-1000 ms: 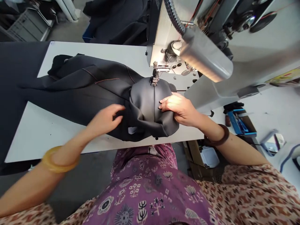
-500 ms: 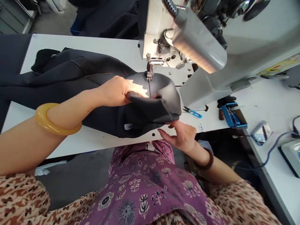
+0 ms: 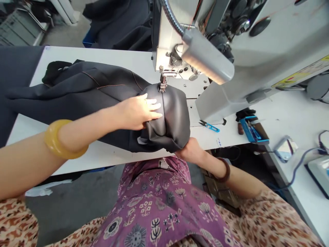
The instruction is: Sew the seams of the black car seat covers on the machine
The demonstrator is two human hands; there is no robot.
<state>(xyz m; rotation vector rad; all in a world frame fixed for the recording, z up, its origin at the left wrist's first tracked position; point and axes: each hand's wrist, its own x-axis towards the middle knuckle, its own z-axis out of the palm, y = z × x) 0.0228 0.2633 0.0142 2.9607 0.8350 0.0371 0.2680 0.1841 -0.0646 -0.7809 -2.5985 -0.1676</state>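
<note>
A black leather-like cover point(image 3: 84, 91) with orange stitching lies across the white sewing table point(image 3: 108, 58), its rounded end bunched under the presser foot point(image 3: 162, 85) of the sewing machine point(image 3: 231, 44). My left hand point(image 3: 138, 111) lies flat on top of the rounded end, fingers stretched out just left of the seam. My right hand point(image 3: 189, 149) reaches under the near right edge of the bundle; its fingers are hidden beneath the material. A yellow bangle is on my left wrist, a brown one on my right.
The machine's grey lamp point(image 3: 205, 58) hangs over the needle area. Blue thread snips point(image 3: 209, 127) lie right of the cover, with a blue tool case point(image 3: 253, 129) further right. More dark fabric point(image 3: 120, 24) is piled behind the table. A white device with a cable point(image 3: 320, 168) sits at far right.
My left hand slid onto the top of the rounded end and flattened there. My right hand left the top, dropped to the table's near edge, and went under the bundle.
</note>
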